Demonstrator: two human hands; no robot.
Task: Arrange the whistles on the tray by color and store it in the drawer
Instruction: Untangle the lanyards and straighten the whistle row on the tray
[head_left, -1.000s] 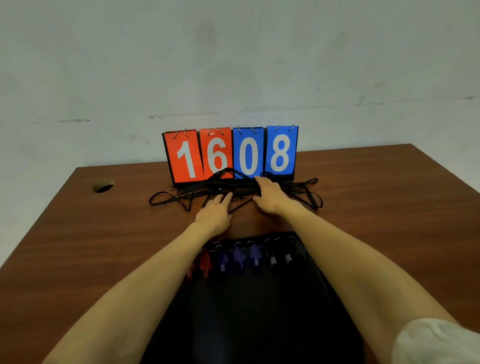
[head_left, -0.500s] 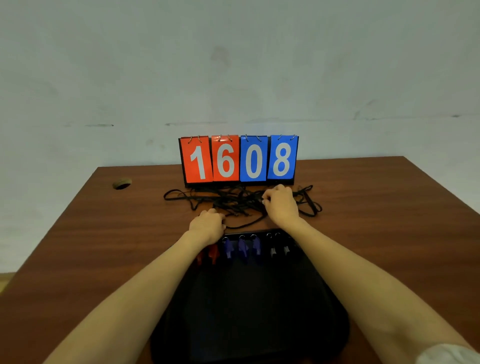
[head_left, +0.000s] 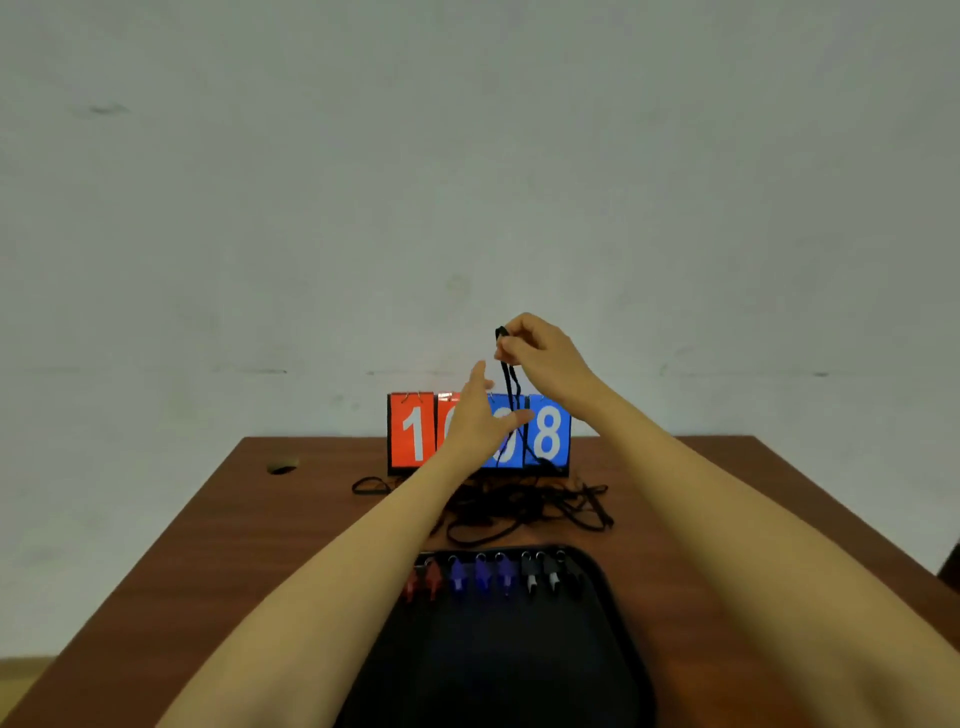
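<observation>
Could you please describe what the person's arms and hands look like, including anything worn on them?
The left hand and right hand are bare, with no gloves and no ring visible. The left forearm and right forearm are uncovered right to the picture's edge. No sleeve, watch or bracelet shows in this view.

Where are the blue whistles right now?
In the head view, the three blue whistles lie along the far edge of the black tray, between the red whistles on their left and the black whistles on their right.
</observation>
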